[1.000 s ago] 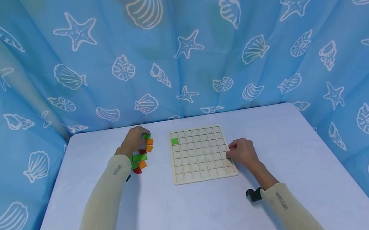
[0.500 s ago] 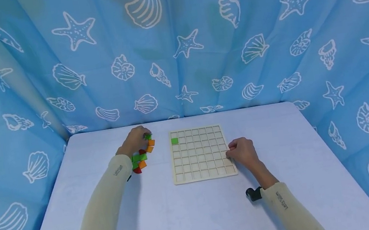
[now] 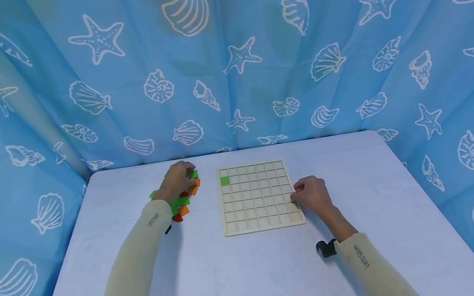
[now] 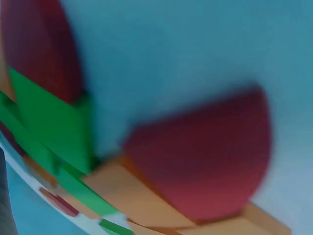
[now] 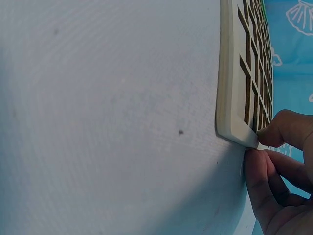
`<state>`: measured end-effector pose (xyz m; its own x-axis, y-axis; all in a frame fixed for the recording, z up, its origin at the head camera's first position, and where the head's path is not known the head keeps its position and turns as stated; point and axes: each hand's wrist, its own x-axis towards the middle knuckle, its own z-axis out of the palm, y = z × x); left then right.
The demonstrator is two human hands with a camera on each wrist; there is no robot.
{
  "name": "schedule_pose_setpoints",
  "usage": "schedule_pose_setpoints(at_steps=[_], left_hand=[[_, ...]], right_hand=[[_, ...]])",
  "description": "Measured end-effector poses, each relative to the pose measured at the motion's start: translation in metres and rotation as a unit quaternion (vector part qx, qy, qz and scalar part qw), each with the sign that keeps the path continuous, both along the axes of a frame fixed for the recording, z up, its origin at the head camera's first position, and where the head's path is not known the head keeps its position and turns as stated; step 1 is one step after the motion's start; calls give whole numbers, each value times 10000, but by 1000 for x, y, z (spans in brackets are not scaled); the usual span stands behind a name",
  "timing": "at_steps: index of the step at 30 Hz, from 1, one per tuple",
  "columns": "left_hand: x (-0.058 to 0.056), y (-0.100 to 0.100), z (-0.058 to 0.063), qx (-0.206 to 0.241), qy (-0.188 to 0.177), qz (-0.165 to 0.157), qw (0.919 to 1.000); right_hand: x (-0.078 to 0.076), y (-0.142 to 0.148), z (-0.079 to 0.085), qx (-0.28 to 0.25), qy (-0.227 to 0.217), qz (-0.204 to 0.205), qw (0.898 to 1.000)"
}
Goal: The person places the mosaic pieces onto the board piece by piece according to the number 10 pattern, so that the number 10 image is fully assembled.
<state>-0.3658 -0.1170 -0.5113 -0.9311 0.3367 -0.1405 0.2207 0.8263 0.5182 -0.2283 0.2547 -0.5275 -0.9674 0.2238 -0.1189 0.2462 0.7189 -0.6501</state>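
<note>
A square pale wooden grid board (image 3: 261, 227) lies mid-table, with one green tile (image 3: 225, 180) in a cell of its left column. My right hand (image 3: 312, 194) pinches the board's right edge; the right wrist view shows the thumb (image 5: 281, 128) on the rim and a fingertip against its side. Over at the left, my left hand (image 3: 175, 181) is bent over a loose pile of green, orange and red tiles (image 3: 184, 209). Its fingertips are at a green tile (image 3: 193, 174); whether they pinch it is hidden. Red rounded pieces (image 4: 210, 156) fill the left wrist view, without fingers.
A white-covered table (image 3: 255, 277) carries everything. Blue curtains (image 3: 224, 58) printed with shells and starfish stand behind it and at both sides. A black wrist camera (image 3: 325, 249) juts from the right forearm, low over the table.
My left hand has shifted slightly right, and the tiles at its fingertips have moved a little right as well. My right hand keeps its hold on the board's edge.
</note>
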Motion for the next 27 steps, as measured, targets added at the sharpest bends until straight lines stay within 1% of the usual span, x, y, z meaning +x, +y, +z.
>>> schedule_pose_setpoints(at_steps=[4, 6, 8, 13, 21, 24, 27], left_hand=[[1, 13, 3, 97, 334, -201, 9992], [2, 22, 5, 122, 398, -257, 9988], [4, 32, 7, 177, 450, -394, 9980], [10, 56, 7, 275, 568, -756, 9951], [20, 82, 3, 92, 954, -1455, 9847], [20, 89, 2, 32, 1023, -1595, 9819], [19, 94, 0, -64, 921, -1592, 9829]], right_hand=[[0, 1, 1, 10, 71, 25, 10000], [0, 1, 0, 1, 85, 32, 10000], [1, 1, 0, 4, 95, 15, 10000], [1, 3, -2, 35, 114, -1, 9999], [2, 2, -2, 7, 96, -2, 10000], [2, 1, -2, -9, 76, -21, 10000], [1, 0, -1, -46, 34, -57, 10000]])
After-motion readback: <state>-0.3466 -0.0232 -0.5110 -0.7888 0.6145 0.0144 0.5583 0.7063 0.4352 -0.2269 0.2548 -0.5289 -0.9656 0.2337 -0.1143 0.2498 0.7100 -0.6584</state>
